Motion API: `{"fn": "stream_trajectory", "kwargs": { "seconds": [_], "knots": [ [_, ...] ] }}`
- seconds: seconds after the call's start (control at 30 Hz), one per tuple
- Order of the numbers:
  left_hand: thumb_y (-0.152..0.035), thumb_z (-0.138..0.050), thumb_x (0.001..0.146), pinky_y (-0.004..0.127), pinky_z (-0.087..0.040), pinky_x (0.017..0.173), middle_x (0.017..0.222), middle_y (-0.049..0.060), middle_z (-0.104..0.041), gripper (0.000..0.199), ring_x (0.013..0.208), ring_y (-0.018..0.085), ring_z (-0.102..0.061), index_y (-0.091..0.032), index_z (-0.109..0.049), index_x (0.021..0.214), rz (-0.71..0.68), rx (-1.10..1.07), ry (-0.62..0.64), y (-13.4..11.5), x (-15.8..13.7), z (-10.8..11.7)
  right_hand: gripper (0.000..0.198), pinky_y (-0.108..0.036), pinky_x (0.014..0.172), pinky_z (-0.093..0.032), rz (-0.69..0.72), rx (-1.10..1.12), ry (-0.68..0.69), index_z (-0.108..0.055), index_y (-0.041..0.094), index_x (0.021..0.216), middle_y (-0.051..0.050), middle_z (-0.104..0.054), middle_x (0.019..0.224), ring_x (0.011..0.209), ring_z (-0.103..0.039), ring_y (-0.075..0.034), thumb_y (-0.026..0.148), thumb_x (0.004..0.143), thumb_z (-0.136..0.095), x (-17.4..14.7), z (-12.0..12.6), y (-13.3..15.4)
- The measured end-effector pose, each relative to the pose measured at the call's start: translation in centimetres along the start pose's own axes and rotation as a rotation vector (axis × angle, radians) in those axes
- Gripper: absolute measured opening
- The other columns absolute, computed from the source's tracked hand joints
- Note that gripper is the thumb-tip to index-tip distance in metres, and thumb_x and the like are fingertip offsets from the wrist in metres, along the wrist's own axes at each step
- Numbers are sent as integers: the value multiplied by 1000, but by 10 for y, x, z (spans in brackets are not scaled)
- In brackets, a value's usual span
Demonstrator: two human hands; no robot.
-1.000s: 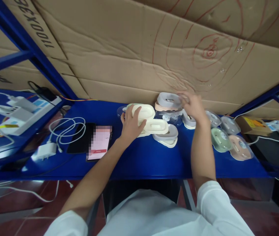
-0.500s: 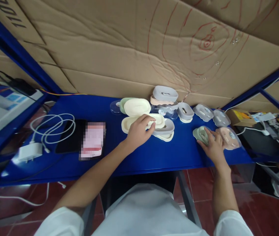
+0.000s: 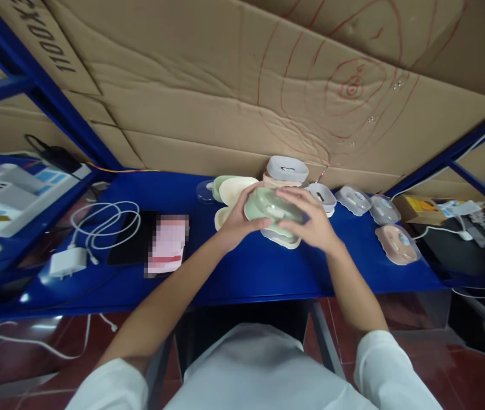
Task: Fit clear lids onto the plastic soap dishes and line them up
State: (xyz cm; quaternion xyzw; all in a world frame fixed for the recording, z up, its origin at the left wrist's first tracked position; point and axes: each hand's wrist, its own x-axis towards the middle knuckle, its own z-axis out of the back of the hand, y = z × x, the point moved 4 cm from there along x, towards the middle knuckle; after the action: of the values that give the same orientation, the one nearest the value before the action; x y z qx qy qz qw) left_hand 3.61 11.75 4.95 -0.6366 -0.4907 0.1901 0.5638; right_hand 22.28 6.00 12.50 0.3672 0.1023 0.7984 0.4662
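A green soap box with a clear lid (image 3: 270, 204) is held up between both hands over the middle of the table. My left hand (image 3: 240, 223) grips its left end, thumb along the near side. My right hand (image 3: 313, 221) wraps round the right end, fingers over the top. Behind and below the box lie cream oval trays (image 3: 233, 188), partly covered by the hands. A grey soap box base (image 3: 287, 168) rests on a peach one at the back. Another grey base (image 3: 322, 195) sits just right of it.
Two grey lidded soap boxes (image 3: 353, 200) and a peach one (image 3: 397, 244) stand on the right of the blue table (image 3: 242, 279). On the left are a phone (image 3: 168, 245), a white charger (image 3: 68, 262) and its coiled cable. Cardboard (image 3: 191, 102) walls the back.
My right hand has lifted the green soap box from the right side and brought it left to the middle. My left hand has left the cream trays and now holds the box too.
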Motion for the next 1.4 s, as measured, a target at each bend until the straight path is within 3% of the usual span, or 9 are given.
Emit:
{"fn": "stream_trajectory", "kwargs": {
  "seconds": [0.17,0.37,0.5,0.7,0.8,1.13,1.23,1.3,1.4],
  "knots": [
    [-50,-99,71,46,-55,117,148,7,-60,93,139,29,-61,-36,-51,150,-44,15,-335,-1,15,42,61,-57,127,-43,-29,-99,-182,-72,32,142,-7,-68,152,147,-58,-33,71,95,-68,80,31,-56],
    [-53,-96,74,45,-59,111,142,7,-63,93,133,28,-65,-38,-47,151,-9,12,-427,-2,17,54,37,-73,130,-23,-131,-246,-51,-81,31,123,-5,-76,140,150,-54,-38,50,92,-78,99,28,-111],
    [-56,-96,74,49,-54,117,150,8,-60,93,139,31,-61,-38,-49,152,-12,79,-418,-2,13,48,44,-71,132,-23,-103,-197,-12,-75,33,138,-5,-64,157,157,-47,-37,49,97,-73,94,27,-96],
    [-68,-86,84,49,-55,117,149,8,-61,88,141,31,-62,-39,-43,155,-13,22,-386,1,11,45,48,-49,124,-48,163,131,347,-74,35,140,-2,-72,147,141,-65,-29,59,99,-72,89,-10,-19],
    [-72,-86,82,50,-53,119,149,8,-62,89,142,32,-62,-39,-46,154,-55,-7,-364,0,13,49,35,-46,119,-52,214,195,354,-79,33,131,-1,-78,138,132,-71,-27,52,105,-67,89,-22,-5],
    [-63,-96,73,48,-53,120,155,14,-61,97,145,37,-60,-28,-52,153,-136,113,-340,4,21,60,39,-37,97,-60,57,292,179,-81,26,115,-3,-82,116,110,-76,-24,61,101,-68,92,-22,-27],
    [-61,-98,70,48,-54,119,155,14,-60,101,144,36,-60,-29,-52,153,-163,183,-342,3,22,62,44,-41,102,-58,8,207,-4,-79,25,115,-4,-81,118,112,-74,-26,64,102,-63,95,-12,-43],
    [-62,-96,73,48,-55,117,151,14,-62,95,140,34,-64,-29,-53,151,-157,207,-400,5,22,67,40,-47,112,-53,8,68,-106,-79,25,118,-7,-80,124,121,-71,-29,59,104,-62,95,-3,-57],
    [-64,-93,76,48,-58,113,146,14,-64,90,132,32,-69,-29,-52,149,-145,248,-514,8,23,77,34,-67,128,-30,-41,-199,-78,-79,26,121,-11,-75,138,140,-60,-36,49,106,-59,94,5,-81]
  ]
}}
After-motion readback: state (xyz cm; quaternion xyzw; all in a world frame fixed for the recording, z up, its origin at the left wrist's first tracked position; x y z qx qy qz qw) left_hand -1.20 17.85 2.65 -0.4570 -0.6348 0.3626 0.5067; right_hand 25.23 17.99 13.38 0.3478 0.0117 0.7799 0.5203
